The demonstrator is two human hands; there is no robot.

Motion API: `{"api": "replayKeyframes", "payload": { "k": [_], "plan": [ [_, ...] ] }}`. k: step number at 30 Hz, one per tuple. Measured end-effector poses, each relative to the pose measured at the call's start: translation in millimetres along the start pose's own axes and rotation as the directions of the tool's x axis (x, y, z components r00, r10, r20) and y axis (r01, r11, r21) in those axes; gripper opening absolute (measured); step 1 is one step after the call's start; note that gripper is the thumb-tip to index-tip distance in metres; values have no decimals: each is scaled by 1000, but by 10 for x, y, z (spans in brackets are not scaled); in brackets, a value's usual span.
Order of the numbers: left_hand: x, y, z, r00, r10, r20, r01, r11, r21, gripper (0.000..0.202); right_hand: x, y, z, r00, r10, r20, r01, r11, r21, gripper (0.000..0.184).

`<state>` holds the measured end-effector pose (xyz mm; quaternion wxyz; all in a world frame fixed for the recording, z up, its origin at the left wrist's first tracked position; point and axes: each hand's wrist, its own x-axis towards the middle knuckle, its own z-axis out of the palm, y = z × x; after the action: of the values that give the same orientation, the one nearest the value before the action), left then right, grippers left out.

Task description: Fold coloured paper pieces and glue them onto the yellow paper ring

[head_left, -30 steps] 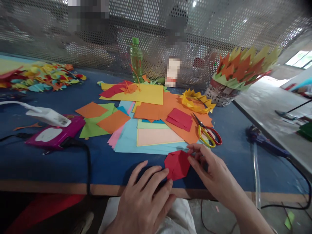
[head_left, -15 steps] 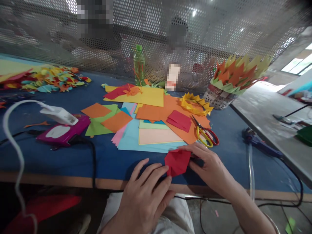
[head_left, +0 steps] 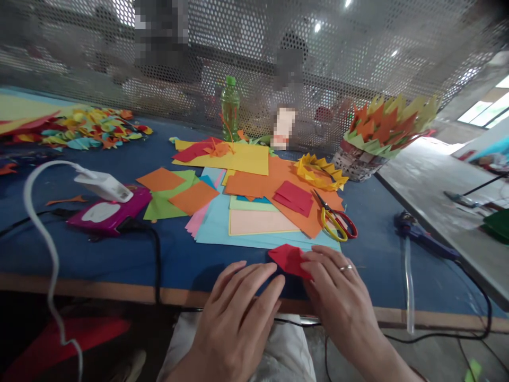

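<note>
A small folded red paper (head_left: 287, 258) lies near the front edge of the blue table (head_left: 178, 260). My left hand (head_left: 238, 313) rests beside it, fingers stretched flat and together, fingertips touching the paper's left side. My right hand (head_left: 338, 292), a ring on one finger, lies flat over the paper's right part and presses it down. Both hands cover part of the paper. Just behind it spreads a pile of coloured paper sheets (head_left: 254, 212).
Yellow and red scissors (head_left: 336, 220) lie right of the sheets. A glue gun (head_left: 421, 236) with cable lies at right. A pink device (head_left: 107, 215) with white charger sits left. A green bottle (head_left: 230, 109), a paper-decorated basket (head_left: 366, 154) and folded paper pieces (head_left: 79, 127) stand behind.
The red paper has been folded flatter and smaller. My right hand moved from pinching its edge to lying flat on it. The left hand's fingers have straightened.
</note>
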<state>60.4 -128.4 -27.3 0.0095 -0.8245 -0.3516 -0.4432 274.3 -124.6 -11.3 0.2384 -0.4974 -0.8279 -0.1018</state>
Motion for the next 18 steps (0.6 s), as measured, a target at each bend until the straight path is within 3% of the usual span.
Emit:
{"api": "replayKeyframes", "payload": {
  "k": [3,10,18],
  "plan": [
    [-7,13,62,999,-2,35,1,1000,28,37,-26,-69,59,999,-21,31,20,999,28,24],
    [6,-8,113,999,9,45,-9,1000,10,29,14,-106,74,975,-222,-23,223,970,95,24],
    [31,-53,80,996,-46,82,52,997,-64,26,-41,12,16,989,-145,30,133,959,249,32]
  ]
}}
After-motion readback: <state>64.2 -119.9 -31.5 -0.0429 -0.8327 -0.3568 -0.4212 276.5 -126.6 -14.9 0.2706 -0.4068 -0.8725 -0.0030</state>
